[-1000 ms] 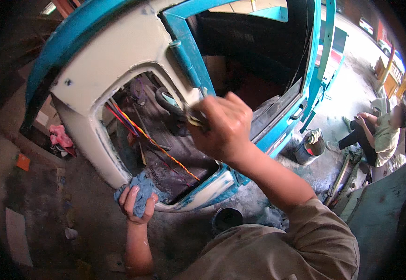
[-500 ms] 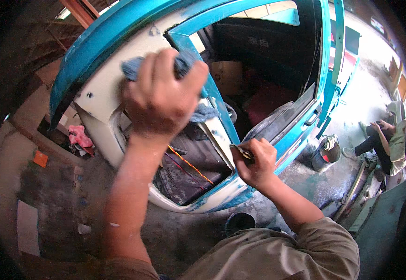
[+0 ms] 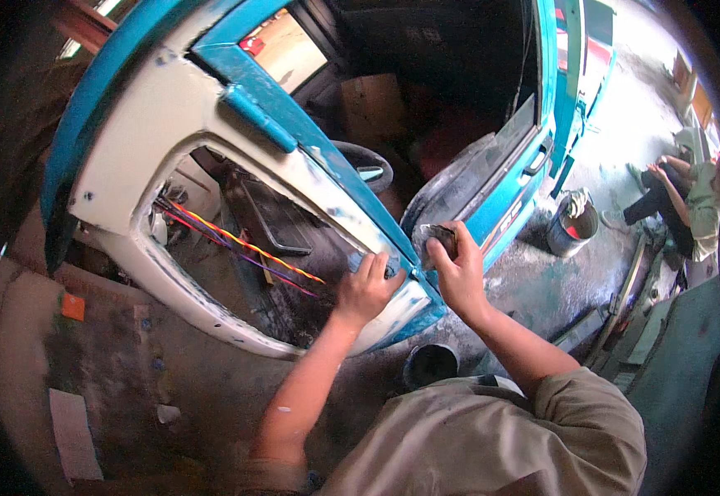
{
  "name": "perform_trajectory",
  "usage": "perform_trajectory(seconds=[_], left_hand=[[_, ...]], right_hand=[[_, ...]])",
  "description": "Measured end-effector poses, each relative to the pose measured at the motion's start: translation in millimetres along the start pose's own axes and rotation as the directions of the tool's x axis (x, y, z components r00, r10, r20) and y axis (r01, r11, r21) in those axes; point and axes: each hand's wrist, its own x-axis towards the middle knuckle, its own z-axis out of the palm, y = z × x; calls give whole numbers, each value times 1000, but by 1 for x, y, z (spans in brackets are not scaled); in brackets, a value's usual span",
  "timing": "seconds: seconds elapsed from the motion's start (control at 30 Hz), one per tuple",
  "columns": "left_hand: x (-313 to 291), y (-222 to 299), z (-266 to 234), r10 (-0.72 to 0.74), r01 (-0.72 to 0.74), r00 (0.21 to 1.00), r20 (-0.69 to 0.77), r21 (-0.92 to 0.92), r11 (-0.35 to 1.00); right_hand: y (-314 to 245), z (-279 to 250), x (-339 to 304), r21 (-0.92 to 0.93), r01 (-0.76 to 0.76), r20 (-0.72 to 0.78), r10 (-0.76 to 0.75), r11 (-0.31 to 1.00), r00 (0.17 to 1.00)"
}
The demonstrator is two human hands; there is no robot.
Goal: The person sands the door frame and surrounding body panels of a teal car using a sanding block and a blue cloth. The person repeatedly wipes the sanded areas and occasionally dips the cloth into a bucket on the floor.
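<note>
My left hand [image 3: 363,293] is closed on a blue-grey rag [image 3: 376,262], which rests against the cream strip beside the large front opening of a vehicle cab [image 3: 116,178]. To its right, my right hand [image 3: 463,269] grips a small, dark, flat piece with a pale edge [image 3: 434,240]; its kind is not clear. That hand is beside the blue pillar [image 3: 339,178], near the lower corner of the doorway. Dark smudges and whitish patches mark the cream and blue surfaces. Red, yellow and purple wires [image 3: 248,244] cross the front opening.
The blue door [image 3: 513,219] stands to the right. Inside the cab are a steering wheel [image 3: 385,172] and a cardboard box [image 3: 374,103]. A bucket with a cloth [image 3: 571,240] and a dark bucket [image 3: 431,366] stand on the floor. Another person [image 3: 682,207] sits at far right.
My left hand has moved down and right with the rag, from the upper cream panel to the lower strip. My right hand has turned, showing more of the dark piece. The view has shifted.
</note>
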Motion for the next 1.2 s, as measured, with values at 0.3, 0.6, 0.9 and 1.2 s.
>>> perform_trajectory(seconds=[0.3,0.6,0.9,1.2], left_hand=[[-54,33,-18,-167,217,958,234,-207,954],[0,-12,-179,-23,22,1000,-10,-53,998],[104,-84,-362,253,-161,961,-111,520,839],[179,-119,-429,311,-94,930,-197,690,717]], right_hand=[[22,-5,-5,-208,55,57,-44,977,997],[7,23,12,-178,429,75,-422,886,903],[-153,72,73,-5,776,-27,-776,631,631],[-230,106,104,-128,861,-73,-870,492,487]])
